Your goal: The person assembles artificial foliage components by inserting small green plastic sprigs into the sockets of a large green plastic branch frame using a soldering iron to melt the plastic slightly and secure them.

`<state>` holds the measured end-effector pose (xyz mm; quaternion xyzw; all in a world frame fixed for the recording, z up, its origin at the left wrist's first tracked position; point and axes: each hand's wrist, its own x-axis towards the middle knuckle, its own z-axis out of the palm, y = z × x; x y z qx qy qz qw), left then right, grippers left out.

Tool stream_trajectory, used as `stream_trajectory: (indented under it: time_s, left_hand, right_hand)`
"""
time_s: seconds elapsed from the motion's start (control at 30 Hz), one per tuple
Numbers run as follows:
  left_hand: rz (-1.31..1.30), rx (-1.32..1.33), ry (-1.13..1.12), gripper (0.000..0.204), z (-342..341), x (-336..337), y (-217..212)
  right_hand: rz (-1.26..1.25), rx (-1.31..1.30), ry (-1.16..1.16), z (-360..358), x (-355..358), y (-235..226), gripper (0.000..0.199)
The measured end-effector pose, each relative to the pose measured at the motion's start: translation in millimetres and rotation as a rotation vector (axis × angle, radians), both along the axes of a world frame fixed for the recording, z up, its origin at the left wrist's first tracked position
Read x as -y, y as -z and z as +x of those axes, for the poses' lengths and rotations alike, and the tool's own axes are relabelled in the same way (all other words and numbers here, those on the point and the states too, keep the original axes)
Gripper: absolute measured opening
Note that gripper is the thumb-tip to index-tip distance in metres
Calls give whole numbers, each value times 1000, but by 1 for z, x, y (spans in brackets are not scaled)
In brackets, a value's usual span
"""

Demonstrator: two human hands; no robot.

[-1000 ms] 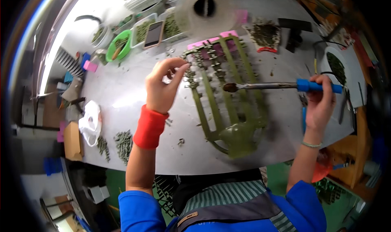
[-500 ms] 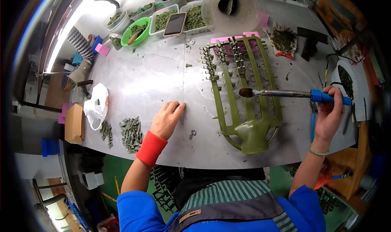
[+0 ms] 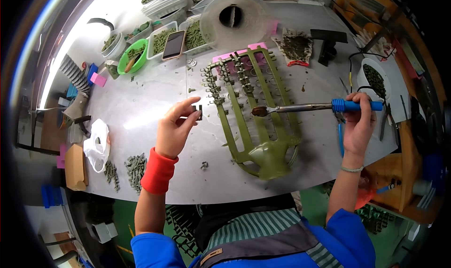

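Note:
My left hand (image 3: 176, 127), with a red wristband, is raised over the table left of the green frame. Its thumb and fingertips pinch a small dark green part (image 3: 199, 113). My right hand (image 3: 361, 120) grips the blue handle of a soldering iron (image 3: 300, 108), its metal shaft pointing left. The iron's broad brown tip hovers over the middle bars of the olive-green frame (image 3: 270, 160). That frame has several long bars joined at a rounded cup-like end near me. Small green parts (image 3: 213, 89) line its far left bars, and the far end lies by a pink block (image 3: 256, 47).
Left lie piles of small green parts (image 3: 136, 169), a white plastic bag (image 3: 97, 143) and a cardboard box (image 3: 76, 167). Behind stand a green bowl (image 3: 132, 56), tubs of parts (image 3: 162, 41), a phone (image 3: 174, 45) and a large translucent container (image 3: 213, 30). A stained glove (image 3: 296, 47) lies far right.
My left hand has lifted off the tabletop, now showing a small green part in its fingertips. The whole view has shifted; the soldering iron stays level over the frame.

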<state>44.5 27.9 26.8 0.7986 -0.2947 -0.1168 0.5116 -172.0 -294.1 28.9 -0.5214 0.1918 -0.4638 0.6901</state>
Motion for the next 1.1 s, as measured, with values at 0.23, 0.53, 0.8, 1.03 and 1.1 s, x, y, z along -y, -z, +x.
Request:
stream_trajectory:
  time_s: [0.23,0.53,0.8,1.03,1.1]
  left_hand:
    - [-204,-249,162,21,-13,52,-10]
    - [-3,472,130,18,-15,97,11]
    - [89,701,168,18,-8,112,15]
    - [101,687,189,18,0,112,19]
    - [90,702,199,19,2,108,19]
  right_hand:
    - [38,15,18,3,3,3,17]
    - [54,59,6,16,6,22,19]
    - [88,117,-21,27,7,35,20]
    - [105,102,-21,33,3,35,19]
    - [45,52,14,24,7,32,20]
